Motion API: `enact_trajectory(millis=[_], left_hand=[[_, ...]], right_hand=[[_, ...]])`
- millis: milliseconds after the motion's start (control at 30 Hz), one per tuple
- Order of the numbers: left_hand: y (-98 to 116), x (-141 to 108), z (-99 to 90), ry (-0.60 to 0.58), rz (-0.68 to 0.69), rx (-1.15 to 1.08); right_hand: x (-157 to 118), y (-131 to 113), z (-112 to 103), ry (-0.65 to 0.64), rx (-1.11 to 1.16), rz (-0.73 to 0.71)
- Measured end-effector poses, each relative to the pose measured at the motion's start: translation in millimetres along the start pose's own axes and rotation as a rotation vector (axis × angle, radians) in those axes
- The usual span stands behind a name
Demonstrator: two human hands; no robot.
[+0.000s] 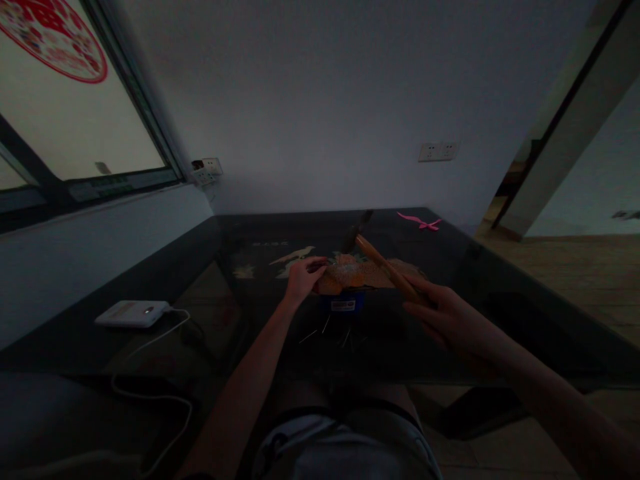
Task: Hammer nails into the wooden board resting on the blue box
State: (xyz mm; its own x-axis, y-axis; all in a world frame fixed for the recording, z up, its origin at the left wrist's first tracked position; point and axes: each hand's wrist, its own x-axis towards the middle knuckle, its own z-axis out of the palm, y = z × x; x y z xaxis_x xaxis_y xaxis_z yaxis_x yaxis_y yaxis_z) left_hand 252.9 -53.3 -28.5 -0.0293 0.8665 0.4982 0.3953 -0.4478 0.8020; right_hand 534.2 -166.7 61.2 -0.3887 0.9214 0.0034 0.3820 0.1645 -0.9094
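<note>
My right hand (443,308) is wrapped round the wooden handle of a hammer (383,260). Its dark head is raised above a brown, ragged-edged sheet, which looks like cardboard (350,275). At the left end of that sheet, my left hand (301,277) has its fingers closed on the edge. Whether a smaller item is also between those fingers is too dark to tell. The sheet lies across a blue box (343,303) with a white label. Several thin pale slivers, possibly nails (326,325), lie on the dark tabletop in front of the box.
A white power bank (133,313) with a white cable (163,333) lies on the left of the dark table (200,267). At the far right corner is a pink ribbon-like strip (423,221). Wall sockets (439,152) are behind, and a window is at left.
</note>
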Motion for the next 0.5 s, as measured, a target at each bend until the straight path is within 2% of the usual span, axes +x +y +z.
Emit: enact_trajectory(millis=[100,233,367,433,500], left_hand=[[9,1,-4.8,0.019,0.033,0.0],[30,-1,-24.8,0.138,0.085,0.03],[48,-30,-49.9,0.269,0.121,0.205],[50,-56,-56.1,0.194,0.072,0.311],[47,-84,-55.7,-0.019,-0.014,0.408]], right_hand=[[-3,7,-2,0.01,0.028,-0.004],[-10,14,-6,0.055,0.033,0.048],[-22,22,-10,0.147,0.058,0.094],[-30,27,-11,0.194,0.082,0.104],[-38,33,-11,0.228,0.109,0.113]])
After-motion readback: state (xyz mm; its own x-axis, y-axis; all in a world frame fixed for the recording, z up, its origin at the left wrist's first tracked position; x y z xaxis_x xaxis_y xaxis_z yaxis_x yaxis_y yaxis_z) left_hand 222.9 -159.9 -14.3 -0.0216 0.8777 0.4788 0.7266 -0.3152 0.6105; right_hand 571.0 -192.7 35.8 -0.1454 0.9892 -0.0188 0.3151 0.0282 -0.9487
